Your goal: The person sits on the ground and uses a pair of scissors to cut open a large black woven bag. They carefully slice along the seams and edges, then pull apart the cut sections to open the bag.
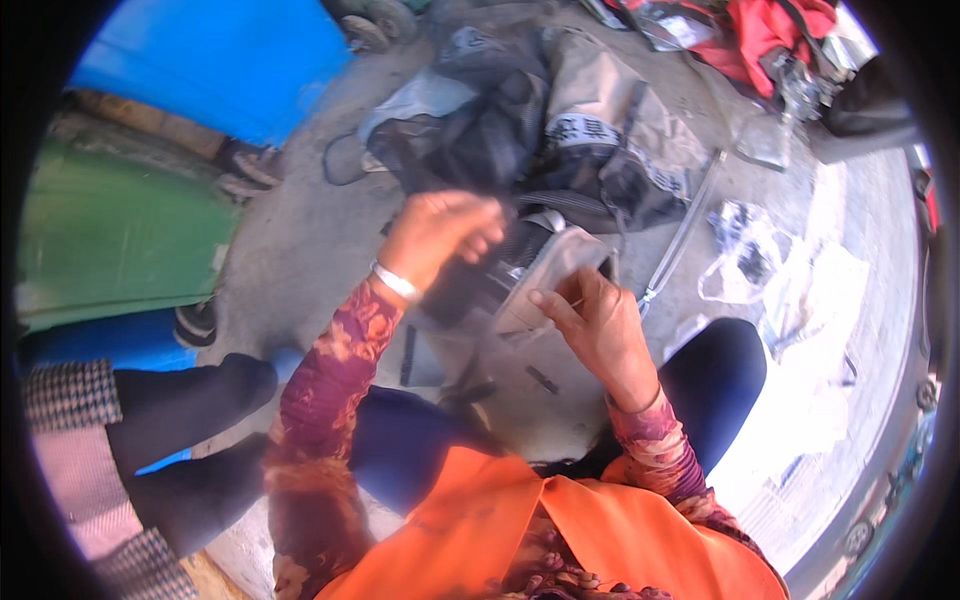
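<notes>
My left hand, blurred and wearing a silver bracelet on the wrist, is raised with its fingers curled over a dark item on the ground; whether it holds anything is unclear. To the right, my right hand has thumb and fingers bent near each other, beside a beige and dark fabric bag. Something thin may be between those fingers, but blur hides it. Beyond both hands lie a black mesh bag or cloth and a beige fabric piece with a printed band.
Blue and green wheeled bins stand at the left. Another person's dark-clothed legs are near my left arm. A long metal rod-like tool, a clear plastic bag and red fabric lie to the right.
</notes>
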Demonstrator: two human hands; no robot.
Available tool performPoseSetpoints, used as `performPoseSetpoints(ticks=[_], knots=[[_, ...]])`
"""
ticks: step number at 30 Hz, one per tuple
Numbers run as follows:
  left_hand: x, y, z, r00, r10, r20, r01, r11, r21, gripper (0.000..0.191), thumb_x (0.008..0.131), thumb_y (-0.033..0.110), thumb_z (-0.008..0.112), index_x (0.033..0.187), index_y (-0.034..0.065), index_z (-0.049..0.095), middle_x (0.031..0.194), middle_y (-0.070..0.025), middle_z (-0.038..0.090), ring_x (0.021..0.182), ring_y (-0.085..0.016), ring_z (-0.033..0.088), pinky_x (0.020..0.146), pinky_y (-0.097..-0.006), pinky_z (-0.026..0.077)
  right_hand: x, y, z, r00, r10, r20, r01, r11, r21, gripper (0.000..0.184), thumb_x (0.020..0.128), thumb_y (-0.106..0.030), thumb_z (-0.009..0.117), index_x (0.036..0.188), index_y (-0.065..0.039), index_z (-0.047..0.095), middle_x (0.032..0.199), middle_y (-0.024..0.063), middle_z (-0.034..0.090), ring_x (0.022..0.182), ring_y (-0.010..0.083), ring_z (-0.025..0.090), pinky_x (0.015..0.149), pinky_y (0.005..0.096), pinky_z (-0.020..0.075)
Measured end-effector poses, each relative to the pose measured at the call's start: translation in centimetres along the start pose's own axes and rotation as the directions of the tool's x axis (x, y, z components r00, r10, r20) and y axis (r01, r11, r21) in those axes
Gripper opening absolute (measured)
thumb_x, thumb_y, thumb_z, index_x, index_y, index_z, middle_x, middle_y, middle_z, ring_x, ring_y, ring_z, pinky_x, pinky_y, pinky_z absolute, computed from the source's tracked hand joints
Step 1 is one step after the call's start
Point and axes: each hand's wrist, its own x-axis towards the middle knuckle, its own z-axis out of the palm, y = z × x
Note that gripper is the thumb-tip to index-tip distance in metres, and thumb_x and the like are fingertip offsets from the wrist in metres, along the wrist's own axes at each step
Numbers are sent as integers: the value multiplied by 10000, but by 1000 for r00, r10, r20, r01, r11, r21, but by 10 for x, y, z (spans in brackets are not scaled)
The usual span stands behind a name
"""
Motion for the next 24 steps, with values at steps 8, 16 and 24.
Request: performPoseSetpoints(ticks=[8,16,24], knots=[[-7,-7,68,792,-232,565,310,950,-44,239,938,238,710,921,2,741,758,-26,699,653,-120,659,626,-251,529,-8,-21,-76,993,-42,107,34,997,76,82,876,3,690,938,43,654,760,81,679,593,122,679,519,249,505],[-3,-52,42,927,120,356,-367,89,926,963,673,293,868,1506,303,385,1558,-167,313,1413,-415,303,1117,-591,320,45,200,-240,927,355,-116,-374,896,-241,100,891,-96,648,871,-3,679,659,54,642,561,109,631,496,250,476],[55,-70,-78,906,422,-40,-93,289,953,530,820,79,598,1343,161,581,1226,-160,654,1044,-396,634,919,-447,521,43,405,-240,918,186,-351,-386,628,-676,335,899,-332,711,1145,-106,689,926,142,745,850,312,717,724,408,537]])
